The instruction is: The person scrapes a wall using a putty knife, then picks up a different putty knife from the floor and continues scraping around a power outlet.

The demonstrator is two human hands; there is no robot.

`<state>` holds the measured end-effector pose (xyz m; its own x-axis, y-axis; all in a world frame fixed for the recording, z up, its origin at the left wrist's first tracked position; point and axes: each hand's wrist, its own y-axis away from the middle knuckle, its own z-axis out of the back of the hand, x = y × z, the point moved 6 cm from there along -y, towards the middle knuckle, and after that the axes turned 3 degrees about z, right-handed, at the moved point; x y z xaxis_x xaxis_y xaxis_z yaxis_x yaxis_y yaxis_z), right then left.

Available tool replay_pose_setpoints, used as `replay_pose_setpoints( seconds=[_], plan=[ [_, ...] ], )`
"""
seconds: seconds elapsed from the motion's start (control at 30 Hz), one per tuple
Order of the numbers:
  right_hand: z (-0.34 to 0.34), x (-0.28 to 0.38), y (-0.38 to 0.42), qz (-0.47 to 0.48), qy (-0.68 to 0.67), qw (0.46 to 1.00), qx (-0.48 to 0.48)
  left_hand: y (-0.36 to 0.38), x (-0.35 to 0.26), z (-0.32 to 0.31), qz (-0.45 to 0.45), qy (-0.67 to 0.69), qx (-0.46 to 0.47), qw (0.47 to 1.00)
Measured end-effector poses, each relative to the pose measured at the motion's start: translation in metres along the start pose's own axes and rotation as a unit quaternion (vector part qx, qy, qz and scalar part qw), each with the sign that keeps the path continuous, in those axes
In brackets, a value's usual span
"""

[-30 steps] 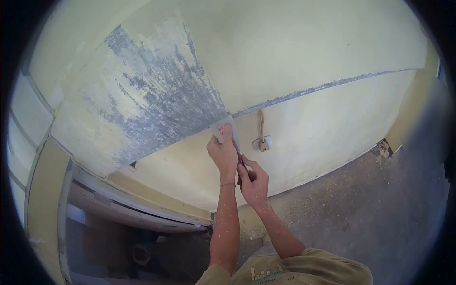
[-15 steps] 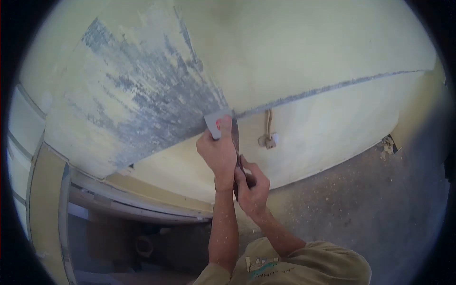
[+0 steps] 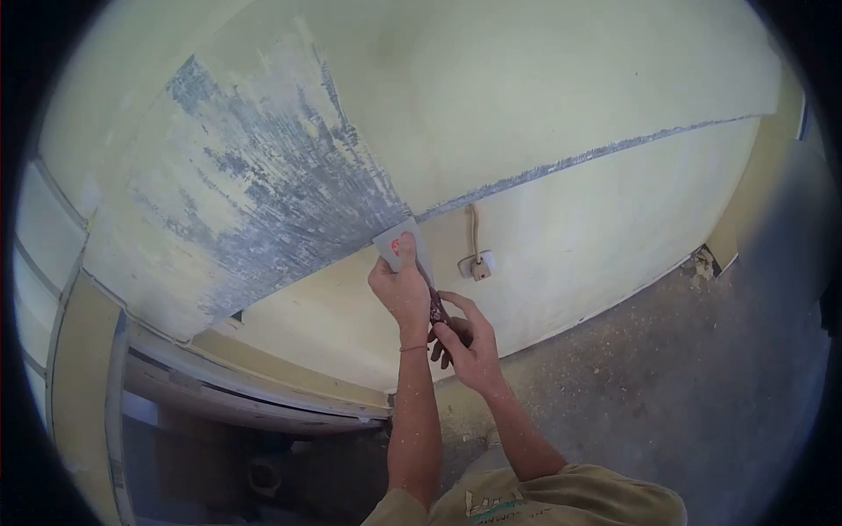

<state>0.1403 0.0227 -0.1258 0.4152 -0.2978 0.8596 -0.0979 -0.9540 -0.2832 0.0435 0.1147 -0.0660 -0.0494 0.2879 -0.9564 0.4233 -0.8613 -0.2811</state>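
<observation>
Both hands are on a wide-bladed scraper held up at the wall. My left hand is closed around the lower part of the grey scraper blade, thumb lying along its face by a red mark. My right hand grips the dark patterned handle between thumb and fingers, below the left hand. The blade's top edge sits at the lower right corner of a rough grey scraped patch, where pale coating has come off. From that corner a narrow grey scraped strip runs right.
A wall socket with a cable is right of the scraper. Pale flakes lie on the grey floor. At the lower left is a ledge over a dark recess; a small dark hole shows under the patch.
The view has shifted, with the wall socket further left. The scraper has turned slightly, showing more of its handle, and the blade's top edge appears lower and further left. Both hands keep their hold.
</observation>
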Motion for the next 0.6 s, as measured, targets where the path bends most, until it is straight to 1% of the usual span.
replay_pose_setpoints(
  seconds=[0.03, 0.17, 0.2, 0.23, 0.27, 0.33, 0.37, 0.4, 0.43, 0.47, 0.5, 0.53, 0.57, 0.6],
  plan=[
    [0.0, 0.0, -0.003, -0.009, -0.003, 1.0, 0.012, -0.002, 0.003, 0.0, -0.01, 0.016, 0.002, 1.0],
    [-0.001, -0.009, -0.004, 0.012, 0.005, 0.999, 0.031, -0.001, -0.008, -0.002, -0.027, 0.048, 0.007, 0.998],
    [0.0, -0.012, -0.002, 0.019, -0.028, 0.999, 0.026, -0.002, -0.007, -0.002, -0.034, 0.052, 0.007, 0.998],
    [-0.002, -0.017, -0.002, 0.027, -0.064, 0.997, 0.021, -0.003, -0.007, -0.001, -0.049, 0.025, -0.001, 0.998],
    [-0.004, -0.025, 0.002, 0.033, -0.065, 0.997, 0.023, -0.004, -0.006, 0.0, -0.062, -0.002, -0.011, 0.998],
    [-0.001, -0.037, 0.002, 0.065, -0.039, 0.996, -0.036, -0.005, -0.001, 0.001, -0.056, 0.008, -0.009, 0.998],
    [-0.004, -0.039, -0.003, 0.064, -0.043, 0.996, -0.036, -0.007, 0.0, 0.002, -0.042, 0.01, -0.008, 0.999],
    [-0.003, -0.037, -0.005, 0.083, -0.004, 0.994, -0.066, -0.008, -0.003, 0.0, -0.042, 0.006, -0.008, 0.999],
    [-0.001, -0.033, -0.005, 0.1, 0.036, 0.99, -0.094, -0.007, -0.003, -0.001, -0.01, -0.003, -0.012, 1.0],
    [-0.005, -0.03, -0.005, 0.094, 0.033, 0.991, -0.094, -0.006, -0.004, -0.001, 0.023, -0.015, -0.016, 0.999],
    [-0.007, -0.027, -0.004, 0.066, -0.006, 0.991, -0.114, -0.006, -0.012, -0.002, 0.028, -0.022, -0.018, 0.999],
    [-0.007, -0.028, -0.005, 0.04, -0.043, 0.989, -0.134, -0.007, -0.027, -0.006, -0.014, -0.024, -0.021, 0.999],
    [-0.01, -0.028, -0.005, 0.032, -0.044, 0.989, -0.137, -0.008, -0.036, -0.006, -0.055, -0.027, -0.024, 0.998],
    [-0.013, -0.025, -0.004, 0.029, -0.023, 0.989, -0.143, -0.007, -0.033, -0.003, -0.049, -0.033, -0.026, 0.998]
  ],
)
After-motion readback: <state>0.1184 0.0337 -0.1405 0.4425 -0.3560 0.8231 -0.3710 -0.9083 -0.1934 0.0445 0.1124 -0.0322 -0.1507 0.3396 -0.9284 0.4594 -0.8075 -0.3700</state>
